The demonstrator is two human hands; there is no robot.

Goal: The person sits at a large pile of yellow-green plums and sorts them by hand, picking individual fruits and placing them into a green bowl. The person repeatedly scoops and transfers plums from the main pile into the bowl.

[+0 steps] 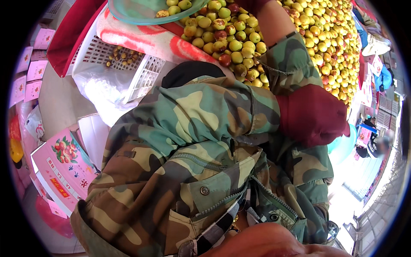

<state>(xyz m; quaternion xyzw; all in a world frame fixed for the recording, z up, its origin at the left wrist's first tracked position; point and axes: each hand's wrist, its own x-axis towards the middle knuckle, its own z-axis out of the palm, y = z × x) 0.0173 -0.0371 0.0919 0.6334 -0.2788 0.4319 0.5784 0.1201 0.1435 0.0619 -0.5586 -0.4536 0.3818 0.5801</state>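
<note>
Evidently, the person's gloved left hand (314, 115) is crossed over the body and lies over the camouflage right sleeve (294, 60); its fingers are turned out of sight, so whether they grip the cloth cannot be told. Beyond the sleeve's end, a bare forearm (279, 26) leads up to the right hand (255, 3), also in a dark maroon glove and mostly cut off by the upper edge, its fingers' state likewise unclear. Round green, yellow and reddish-brown fruits (237, 40) lie just beside and below the right fingers, with a larger heap (327, 45) to their right. Left of those fingers are a translucent blue-green bowl (147, 20) holding some fruit and a red-and-white cloth (128, 37); farther left and lower stands a white perforated crate (147, 77) with small fruits inside. Well apart from both hands, at lower left, is a pink printed box (55, 162).
</note>
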